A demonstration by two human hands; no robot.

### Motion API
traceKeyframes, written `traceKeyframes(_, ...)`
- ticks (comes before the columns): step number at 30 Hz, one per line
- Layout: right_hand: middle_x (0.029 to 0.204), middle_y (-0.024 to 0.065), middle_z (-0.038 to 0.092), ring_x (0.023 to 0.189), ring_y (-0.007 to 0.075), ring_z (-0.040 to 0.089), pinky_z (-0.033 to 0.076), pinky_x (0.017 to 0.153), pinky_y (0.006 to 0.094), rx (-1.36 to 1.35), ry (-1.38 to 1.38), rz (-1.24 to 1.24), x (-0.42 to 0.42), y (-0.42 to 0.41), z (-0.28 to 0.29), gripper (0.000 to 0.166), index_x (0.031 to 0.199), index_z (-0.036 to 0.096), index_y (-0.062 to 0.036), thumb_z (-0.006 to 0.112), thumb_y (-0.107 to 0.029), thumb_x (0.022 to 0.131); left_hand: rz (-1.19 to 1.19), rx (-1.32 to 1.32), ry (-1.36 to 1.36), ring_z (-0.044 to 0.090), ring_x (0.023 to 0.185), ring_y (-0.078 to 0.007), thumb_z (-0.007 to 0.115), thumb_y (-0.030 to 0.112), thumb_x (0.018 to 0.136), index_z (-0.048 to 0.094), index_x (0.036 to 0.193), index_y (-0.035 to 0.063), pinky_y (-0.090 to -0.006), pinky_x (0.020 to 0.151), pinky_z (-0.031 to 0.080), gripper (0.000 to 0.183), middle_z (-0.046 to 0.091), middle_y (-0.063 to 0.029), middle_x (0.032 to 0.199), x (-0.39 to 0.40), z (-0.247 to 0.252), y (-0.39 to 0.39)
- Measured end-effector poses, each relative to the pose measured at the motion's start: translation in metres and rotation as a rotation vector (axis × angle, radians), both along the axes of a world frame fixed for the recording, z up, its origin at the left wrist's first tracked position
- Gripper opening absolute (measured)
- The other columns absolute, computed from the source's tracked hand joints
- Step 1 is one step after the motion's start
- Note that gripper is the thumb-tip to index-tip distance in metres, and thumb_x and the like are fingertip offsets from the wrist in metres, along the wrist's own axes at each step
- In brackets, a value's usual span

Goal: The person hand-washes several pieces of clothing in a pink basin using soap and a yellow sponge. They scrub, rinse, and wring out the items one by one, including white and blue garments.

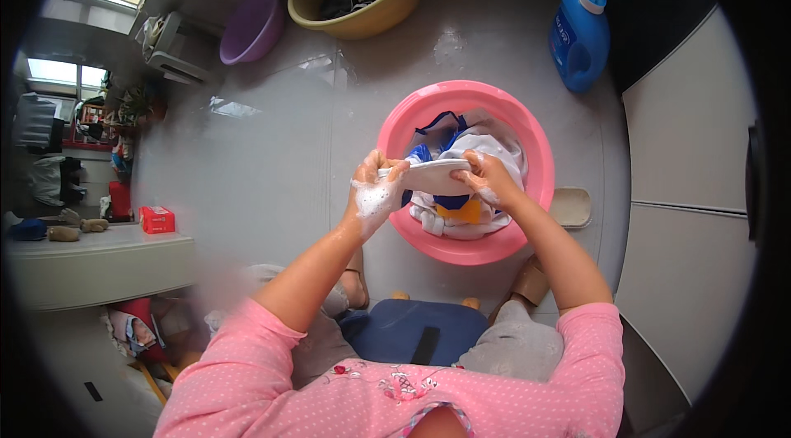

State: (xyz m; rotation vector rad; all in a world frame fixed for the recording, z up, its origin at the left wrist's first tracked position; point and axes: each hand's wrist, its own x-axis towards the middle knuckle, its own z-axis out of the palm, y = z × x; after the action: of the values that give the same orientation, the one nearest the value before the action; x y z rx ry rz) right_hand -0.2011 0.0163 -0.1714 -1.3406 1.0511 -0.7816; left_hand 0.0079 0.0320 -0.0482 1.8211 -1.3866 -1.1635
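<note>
A pink plastic basin (pixel 469 252) stands on the tiled floor before me with wet garments in it. Over it, my left hand (pixel 377 181) grips one end of a white fabric edge, perhaps a collar (pixel 435 177), and its wrist is covered in suds. The other end is pinched by my right hand (pixel 485 178), which carries a little foam. The white edge is stretched level between both hands. Below it lies the heap of white cloth (pixel 500 154) with blue and yellow-orange parts; how much of it joins the held piece is hidden.
A blue detergent bottle (pixel 579 39) stands beyond the basin at right. A soap dish (pixel 571 207) sits beside the rim, near white cabinet doors (pixel 686 129). Farther off are a yellow basin (pixel 364 21) of dark clothes and a purple basin (pixel 253 27). Wet patches (pixel 449 47) mark the floor.
</note>
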Motion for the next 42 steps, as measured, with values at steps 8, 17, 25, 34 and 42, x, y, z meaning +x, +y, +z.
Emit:
traceKeyframes(8,0.068,0.0116,0.056,0.066,0.0208,0.059,0.046,0.062,0.0332,-0.144,-0.087,-0.422,0.019,0.023,0.005,0.011,0.094,0.056,-0.0088,0.055,-0.019,0.092,0.269,-0.055,0.172,0.043,0.066,-0.0070,0.054,0.026,0.096,0.048,0.092,0.0069,-0.0237,0.058,0.040,0.020,0.046,0.0007,0.071,-0.026,-0.089,-0.016)
traceKeyframes(17,0.055,0.0152,0.057,0.052,0.0336,0.060,0.048,0.049,0.0411,-0.489,0.335,-0.560,0.029,0.022,-0.008,0.037,0.066,0.058,-0.0065,0.048,-0.030,0.093,0.209,0.439,0.884,0.058,0.089,-0.0140,0.044,0.049,0.095,0.055,0.106,0.0157,-0.0283,0.075,0.050,0.037,0.058,0.0004,0.098,-0.085,-0.138,0.008)
traceKeyframes(25,0.052,0.0165,0.055,0.047,0.0312,0.058,0.046,0.046,0.0398,-0.550,0.435,-0.617,0.025,0.029,0.008,0.038,0.059,0.058,-0.0049,0.053,-0.024,0.091,0.194,0.494,0.968,0.050,0.070,-0.0138,0.045,0.039,0.098,0.053,0.090,0.0155,-0.0274,0.063,0.044,0.026,0.050,0.0019,0.079,-0.101,-0.098,0.006)
traceKeyframes(34,0.057,0.0135,0.058,0.051,0.0293,0.061,0.048,0.048,0.0389,-0.672,0.335,-0.548,0.034,0.054,0.035,0.028,0.066,0.061,-0.0077,0.057,-0.025,0.088,0.179,0.352,0.851,0.039,0.052,-0.0109,0.049,0.033,0.097,0.046,0.067,0.0149,-0.0290,0.048,0.033,0.036,0.040,0.0045,0.057,-0.080,-0.116,-0.015)
traceKeyframes(42,0.060,0.0196,0.060,0.060,0.0366,0.061,0.049,0.061,0.0428,-0.375,0.421,-0.620,-0.008,0.022,-0.029,0.051,0.062,0.061,0.0001,0.049,-0.038,0.093,0.014,0.400,0.507,0.046,0.071,-0.0103,0.045,0.040,0.098,0.057,0.095,0.0105,-0.0259,0.063,0.041,0.032,0.050,0.0012,0.080,-0.081,-0.094,0.004)
